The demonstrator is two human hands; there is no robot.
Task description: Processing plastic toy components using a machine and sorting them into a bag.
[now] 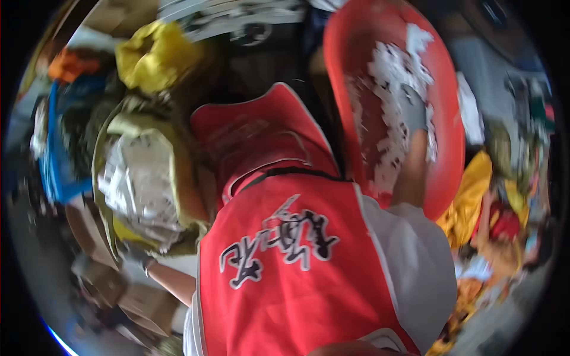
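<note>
On the right, a large red tub (454,148) holds a heap of small white pieces (389,71), too blurred to name exactly. My right hand (412,110), in a grey glove, reaches down into it and touches the pieces; its fingertips are smeared and partly hidden. To the left stands an olive-green sack (178,139) with its mouth spread wide, filled with clear and whitish plastic pieces (139,184). At the sack's near rim is my left hand (135,255), also grey-gloved, its fingers blurred against the cloth. A red apron (285,255) covers my front and lap.
A crumpled yellow bag (155,56) sits beyond the sack. Farther left are a blue bag (56,142) and an orange bundle (72,65). Cardboard boxes (145,305) lie at the lower left. Yellow-orange bags (472,202) and mixed items lie right of the tub.
</note>
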